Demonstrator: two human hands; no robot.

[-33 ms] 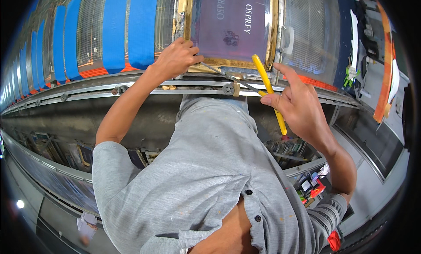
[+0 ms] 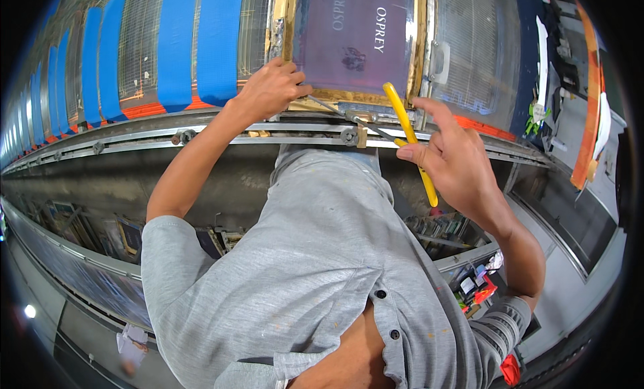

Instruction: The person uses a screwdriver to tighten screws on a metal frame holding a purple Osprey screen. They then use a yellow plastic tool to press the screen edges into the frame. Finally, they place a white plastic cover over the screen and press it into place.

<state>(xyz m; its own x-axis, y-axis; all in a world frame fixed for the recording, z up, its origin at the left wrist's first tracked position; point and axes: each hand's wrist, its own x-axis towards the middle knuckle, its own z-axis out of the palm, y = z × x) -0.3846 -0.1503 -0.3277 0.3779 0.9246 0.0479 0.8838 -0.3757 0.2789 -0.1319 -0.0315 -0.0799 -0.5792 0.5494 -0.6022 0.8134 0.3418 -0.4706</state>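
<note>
A T-handle wrench with a yellow crossbar (image 2: 408, 132) and a thin metal shaft lies across the near end of a wooden screen-printing frame (image 2: 365, 98). My left hand (image 2: 272, 88) is closed around the far end of the shaft, by the frame's left corner; its fingers hide the tip. At the crossbar, my right hand (image 2: 456, 157) has its thumb pressed near the middle and its index finger stretched out beside the upper part. The other right fingers are curled. Purple mesh (image 2: 322, 46) with a white printed word and a dark emblem fills the frame.
Metal rails (image 2: 268, 131) with knobs and clamps run along the table edge before me. Blue strips (image 2: 176, 53) line the table to the left. A clear gridded sheet (image 2: 479, 60) lies right of the frame. An orange-edged board (image 2: 589, 93) stands far right.
The upper end of the yellow crossbar has tipped slightly left. My right index finger has shifted left along with it. My left hand stays in place.
</note>
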